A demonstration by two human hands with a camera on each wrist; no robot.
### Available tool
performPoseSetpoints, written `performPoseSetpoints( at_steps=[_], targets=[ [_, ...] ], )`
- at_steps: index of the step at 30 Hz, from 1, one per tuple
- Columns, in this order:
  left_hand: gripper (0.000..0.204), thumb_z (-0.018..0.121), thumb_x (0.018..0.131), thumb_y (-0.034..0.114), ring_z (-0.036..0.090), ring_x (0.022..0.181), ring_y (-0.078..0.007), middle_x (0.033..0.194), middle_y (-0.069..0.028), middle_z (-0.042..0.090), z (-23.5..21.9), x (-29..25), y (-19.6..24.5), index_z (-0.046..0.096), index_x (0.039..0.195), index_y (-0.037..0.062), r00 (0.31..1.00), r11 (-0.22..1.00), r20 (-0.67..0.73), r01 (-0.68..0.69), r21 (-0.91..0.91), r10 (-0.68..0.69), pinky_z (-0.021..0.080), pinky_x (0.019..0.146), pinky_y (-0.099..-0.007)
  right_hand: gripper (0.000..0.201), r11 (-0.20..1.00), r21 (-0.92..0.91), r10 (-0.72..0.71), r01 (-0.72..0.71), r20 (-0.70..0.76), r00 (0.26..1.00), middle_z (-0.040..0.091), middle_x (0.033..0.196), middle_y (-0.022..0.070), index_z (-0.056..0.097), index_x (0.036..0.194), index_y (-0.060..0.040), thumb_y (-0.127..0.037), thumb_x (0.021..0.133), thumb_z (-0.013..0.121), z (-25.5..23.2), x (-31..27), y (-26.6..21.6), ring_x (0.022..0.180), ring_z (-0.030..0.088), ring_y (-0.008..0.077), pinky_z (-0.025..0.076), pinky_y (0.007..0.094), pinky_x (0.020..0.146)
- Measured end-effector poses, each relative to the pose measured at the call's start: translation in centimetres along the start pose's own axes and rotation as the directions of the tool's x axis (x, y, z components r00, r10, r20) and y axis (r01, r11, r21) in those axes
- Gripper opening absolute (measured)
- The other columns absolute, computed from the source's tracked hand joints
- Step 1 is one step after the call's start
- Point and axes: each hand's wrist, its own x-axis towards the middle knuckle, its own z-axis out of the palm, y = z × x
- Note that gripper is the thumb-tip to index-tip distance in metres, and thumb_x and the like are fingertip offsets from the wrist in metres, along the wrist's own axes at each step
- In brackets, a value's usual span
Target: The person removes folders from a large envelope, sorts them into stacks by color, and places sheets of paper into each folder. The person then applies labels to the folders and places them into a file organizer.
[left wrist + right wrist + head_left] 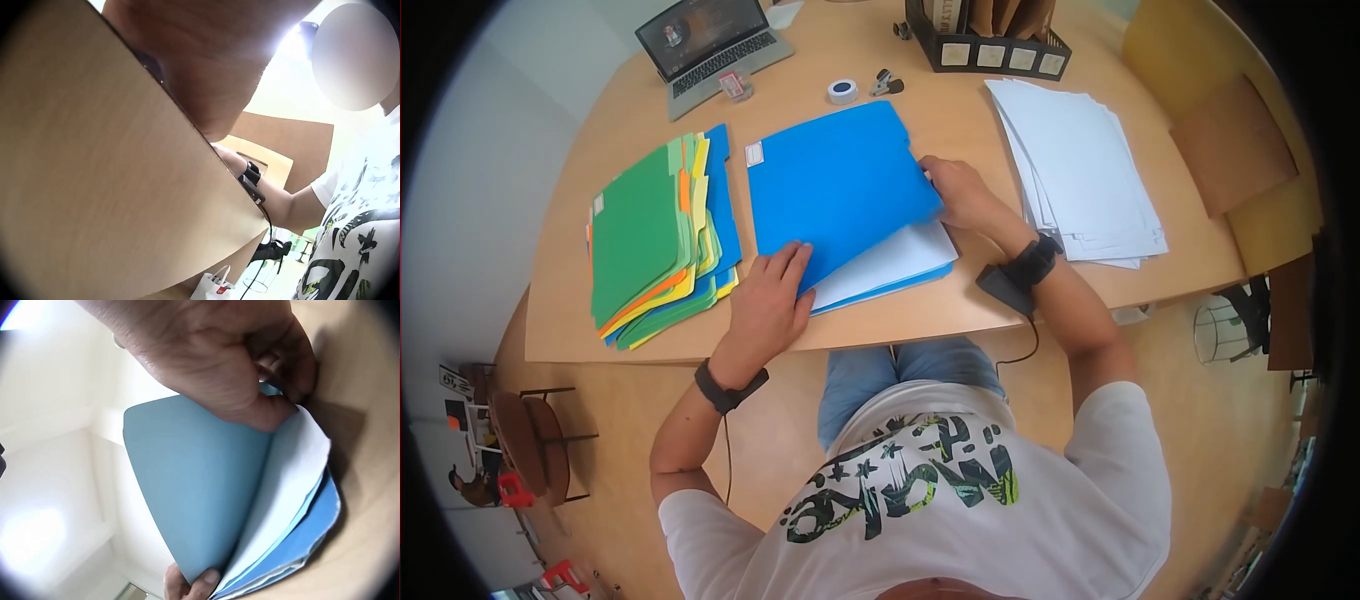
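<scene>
A blue file folder (835, 185) with a small white label lies in front of the person, its cover lifted at the near right. White paper (890, 265) shows inside, above the blue back panel. The left hand (775, 295) pinches the cover's near left corner, thumb on the inner face and fingers on top. At the folder's right edge the right hand (965, 195) has its fingers curled and its thumb against the cover. In the right wrist view this hand (231, 369) grips by the paper's corner; its fingertips are partly hidden. The left wrist view shows no folder.
Left of the folder stands a stack of green, yellow, orange and blue folders (640, 230). A stack of white paper (1080, 170) lies to the right. Farther back are a laptop (720, 65), a tape roll (842, 92), a binder clip (887, 84) and a black file holder (1000, 55).
</scene>
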Motion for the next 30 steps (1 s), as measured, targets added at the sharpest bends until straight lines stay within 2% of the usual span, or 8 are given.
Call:
performPoseSetpoints(
  at_steps=[4, 8, 9, 10, 14, 17, 21, 30],
  targets=[
    [0.038, 0.059, 0.080, 0.006, 0.059, 0.090, -0.0283, 0.112, -0.0101, 0.062, 0.4, -0.2, -0.6, 0.058, 0.118, 0.0089, 0.996, 0.996, -0.019, 0.083, 0.028, -0.082, 0.051, 0.073, -0.0360, 0.042, 0.971, 0.178, 0.156, -0.160, 0.037, 0.987, 0.065, 0.089, 0.0203, 0.062, 0.106, 0.0003, -0.017, 0.069, 0.068, -0.7, -0.3, -0.4, 0.085, 0.062, 0.0357, 0.048, 0.0421, 0.074],
    [0.040, 0.056, 0.081, -0.004, 0.060, 0.101, -0.0291, 0.115, -0.0107, 0.062, -1.2, -0.8, -1.8, 0.059, 0.118, 0.0096, 0.983, 0.990, -0.122, 0.139, 0.003, -0.138, 0.050, 0.081, -0.0369, 0.044, 0.962, 0.051, 0.273, -0.268, -0.176, 0.946, 0.065, 0.073, 0.0166, 0.063, 0.110, -0.0030, -0.016, 0.068, 0.065, -5.9, -0.3, 1.3, 0.068, 0.063, 0.0304, 0.049, 0.0387, 0.065],
    [0.042, 0.055, 0.080, -0.006, 0.059, 0.104, -0.0294, 0.116, -0.0111, 0.062, -2.0, -0.7, -2.4, 0.058, 0.119, 0.0095, 0.974, 0.990, -0.180, 0.142, -0.001, -0.140, 0.050, 0.083, -0.0373, 0.042, 0.987, 0.032, 0.160, -0.158, -0.314, 0.936, 0.063, 0.068, 0.0149, 0.063, 0.110, -0.0049, -0.013, 0.069, 0.063, -6.7, -0.7, 3.1, 0.062, 0.062, 0.0279, 0.049, 0.0372, 0.061],
    [0.043, 0.055, 0.080, -0.008, 0.059, 0.106, -0.0297, 0.116, -0.0116, 0.062, -2.9, -0.7, -3.3, 0.058, 0.119, 0.0094, 0.961, 0.989, -0.237, 0.145, -0.003, -0.142, 0.049, 0.086, -0.0376, 0.041, 0.986, 0.102, 0.158, -0.129, -0.372, 0.915, 0.062, 0.067, 0.0134, 0.063, 0.110, -0.0073, -0.011, 0.070, 0.062, -7.7, -1.0, 5.1, 0.063, 0.061, 0.0261, 0.048, 0.0370, 0.060],
    [0.055, 0.053, 0.074, -0.011, 0.060, 0.101, -0.0319, 0.119, -0.0128, 0.060, -7.3, -0.8, -6.8, 0.055, 0.124, 0.0107, 0.932, 0.983, -0.351, 0.143, 0.111, -0.096, 0.050, 0.084, -0.0390, 0.039, 0.962, -0.099, 0.165, -0.255, -0.533, 0.830, 0.061, 0.071, 0.0118, 0.064, 0.112, -0.0081, -0.011, 0.073, 0.059, -12.6, -3.4, 10.1, 0.066, 0.060, 0.0230, 0.047, 0.0353, 0.062],
    [0.046, 0.047, 0.085, -0.009, 0.062, 0.102, -0.0312, 0.117, -0.0132, 0.062, -9.7, -2.8, -10.1, 0.053, 0.126, 0.0113, 0.905, 0.948, -0.372, 0.280, 0.153, -0.207, 0.050, 0.084, -0.0360, 0.041, 0.860, -0.121, 0.364, -0.495, -0.536, 0.762, 0.065, 0.080, 0.0140, 0.063, 0.114, -0.0054, -0.011, 0.074, 0.055, -15.3, -5.6, 13.7, 0.076, 0.063, 0.0257, 0.049, 0.0349, 0.071],
    [0.051, 0.046, 0.082, -0.006, 0.059, 0.101, -0.0322, 0.117, -0.0137, 0.060, -10.9, -6.5, -15.4, 0.054, 0.127, 0.0146, 0.867, 0.872, -0.376, 0.431, 0.233, -0.327, 0.049, 0.083, -0.0394, 0.036, 0.726, -0.252, 0.422, -0.640, -0.571, 0.704, 0.067, 0.092, 0.0194, 0.065, 0.109, -0.0052, -0.007, 0.076, 0.053, -16.6, -8.4, 19.1, 0.089, 0.064, 0.0330, 0.049, 0.0393, 0.080],
    [0.049, 0.041, 0.079, -0.003, 0.049, 0.116, -0.0398, 0.130, -0.0210, 0.049, -9.4, -13.2, -23.0, 0.050, 0.127, 0.0030, 0.875, 0.859, 0.055, 0.457, 0.233, -0.481, 0.041, 0.098, -0.0431, 0.031, 0.597, -0.318, 0.536, -0.737, -0.526, 0.660, 0.066, 0.099, 0.0216, 0.067, 0.102, -0.0090, -0.005, 0.077, 0.050, -15.7, -9.9, 18.6, 0.096, 0.063, 0.0359, 0.049, 0.0411, 0.082]
  ],
)
